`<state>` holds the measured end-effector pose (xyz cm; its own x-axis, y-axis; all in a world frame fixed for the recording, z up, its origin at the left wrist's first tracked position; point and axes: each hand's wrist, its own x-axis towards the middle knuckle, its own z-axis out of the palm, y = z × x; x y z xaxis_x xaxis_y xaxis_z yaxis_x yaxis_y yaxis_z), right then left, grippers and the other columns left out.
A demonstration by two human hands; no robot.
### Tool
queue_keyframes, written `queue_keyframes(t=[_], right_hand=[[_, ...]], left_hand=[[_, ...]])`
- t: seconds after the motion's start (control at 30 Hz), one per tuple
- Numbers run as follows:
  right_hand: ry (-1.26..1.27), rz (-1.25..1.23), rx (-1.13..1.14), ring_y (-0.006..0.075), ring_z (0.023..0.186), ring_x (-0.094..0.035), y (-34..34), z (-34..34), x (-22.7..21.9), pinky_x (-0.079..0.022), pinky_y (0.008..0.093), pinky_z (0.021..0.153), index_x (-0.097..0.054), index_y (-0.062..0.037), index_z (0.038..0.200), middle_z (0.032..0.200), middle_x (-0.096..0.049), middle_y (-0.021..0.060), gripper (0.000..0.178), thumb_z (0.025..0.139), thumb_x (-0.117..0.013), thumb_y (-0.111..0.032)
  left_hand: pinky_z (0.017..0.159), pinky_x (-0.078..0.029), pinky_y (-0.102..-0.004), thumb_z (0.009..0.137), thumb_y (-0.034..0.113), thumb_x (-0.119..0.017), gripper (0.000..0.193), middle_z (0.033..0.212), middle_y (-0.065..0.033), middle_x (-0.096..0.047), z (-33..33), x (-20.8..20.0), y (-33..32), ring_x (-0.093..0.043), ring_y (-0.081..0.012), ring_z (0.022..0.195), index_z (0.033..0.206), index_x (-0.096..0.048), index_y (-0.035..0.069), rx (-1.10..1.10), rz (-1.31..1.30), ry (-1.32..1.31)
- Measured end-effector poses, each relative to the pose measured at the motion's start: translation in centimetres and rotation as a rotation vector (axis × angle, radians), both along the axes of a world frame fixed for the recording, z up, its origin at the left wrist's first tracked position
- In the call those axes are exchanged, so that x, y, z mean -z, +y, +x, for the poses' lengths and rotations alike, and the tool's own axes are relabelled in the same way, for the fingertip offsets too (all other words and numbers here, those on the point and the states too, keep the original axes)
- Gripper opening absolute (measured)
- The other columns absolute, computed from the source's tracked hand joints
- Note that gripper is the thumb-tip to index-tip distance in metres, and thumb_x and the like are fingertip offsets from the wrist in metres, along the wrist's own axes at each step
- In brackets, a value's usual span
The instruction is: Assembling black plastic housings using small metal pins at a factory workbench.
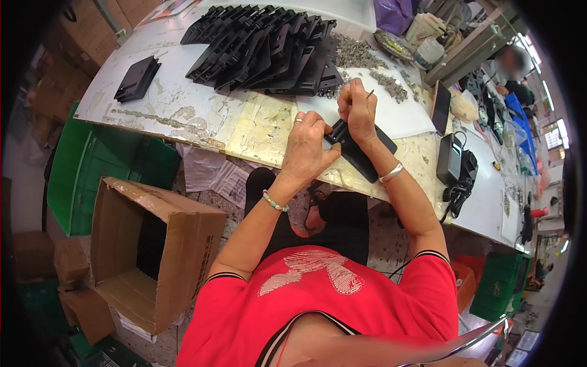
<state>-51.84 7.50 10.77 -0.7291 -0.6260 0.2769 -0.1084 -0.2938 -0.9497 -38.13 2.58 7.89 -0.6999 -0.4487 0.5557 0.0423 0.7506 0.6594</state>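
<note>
My left hand (309, 147) grips the near-left end of a black plastic casing (362, 160) at the table's front edge, thumb and fingers closed on it. Over the same casing, my right hand (359, 110) is closed in a pinch; a thin pointed bit shows beside its fingers, too small to name. Beyond my hands, a big pile of similar black plastic casings (263, 49) lies in overlapping rows. A heap of small metal parts (358, 54) is spread on white sheeting (409, 119) just past my right hand.
A short stack of black casings (137, 79) sits at the table's left. An open cardboard box (183, 244) and a green crate (104, 165) stand below left. At right are a black power adapter (449, 159) with cable and a dark flat panel (440, 107). Another person (520, 88) is far right.
</note>
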Motion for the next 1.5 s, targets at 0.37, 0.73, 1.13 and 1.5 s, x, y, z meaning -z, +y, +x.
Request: queue_keyframes(t=[0.37,0.73,1.13,1.5], right_hand=[[-0.39,-0.185,-0.144,0.0071,0.04,-0.019,1.6,-1.7,-0.6,-0.015,0.0245,0.037,-0.032,-0.011,0.053,0.048,-0.021,-0.0047,0.057,0.102,-0.031,-0.04],[0.232,0.072,-0.049,0.0074,0.043,-0.029,0.4,0.1,0.1,-0.021,0.0251,0.039,-0.04,-0.0082,0.052,0.047,-0.034,-0.0003,0.06,0.102,-0.033,-0.041],[-0.248,-0.254,-0.037,0.0067,0.039,-0.019,3.8,-4.8,-1.8,-0.015,0.0253,0.036,-0.034,-0.0112,0.052,0.047,-0.023,-0.0039,0.056,0.101,-0.036,-0.039],[-0.056,-0.128,-0.038,0.0074,0.04,-0.028,3.6,-4.8,-0.6,-0.022,0.0248,0.037,-0.042,-0.0066,0.052,0.046,-0.035,0.0001,0.061,0.101,-0.035,-0.043]], left_hand=[[0.084,-0.045,-0.0386,0.065,0.011,-0.076,0.025,0.09,-0.0138,-0.057,0.1,0.0,0.4,-0.054,-0.0312,0.092,0.082,-0.064,-0.003,-0.012,-0.04,0.004],[0.083,-0.045,-0.0393,0.065,0.011,-0.075,0.024,0.089,-0.0134,-0.057,0.0,0.0,0.1,-0.054,-0.0313,0.09,0.08,-0.064,-0.004,-0.003,-0.042,0.007],[0.081,-0.046,-0.0417,0.065,0.012,-0.072,0.026,0.089,-0.0167,-0.055,0.3,-0.3,0.7,-0.052,-0.0345,0.089,0.083,-0.062,-0.004,-0.003,-0.103,0.017],[0.08,-0.046,-0.0412,0.07,0.016,-0.073,0.027,0.09,-0.0131,-0.057,-2.0,-0.3,1.3,-0.055,-0.0319,0.09,0.091,-0.067,0.0,-0.085,-0.203,-0.045]])
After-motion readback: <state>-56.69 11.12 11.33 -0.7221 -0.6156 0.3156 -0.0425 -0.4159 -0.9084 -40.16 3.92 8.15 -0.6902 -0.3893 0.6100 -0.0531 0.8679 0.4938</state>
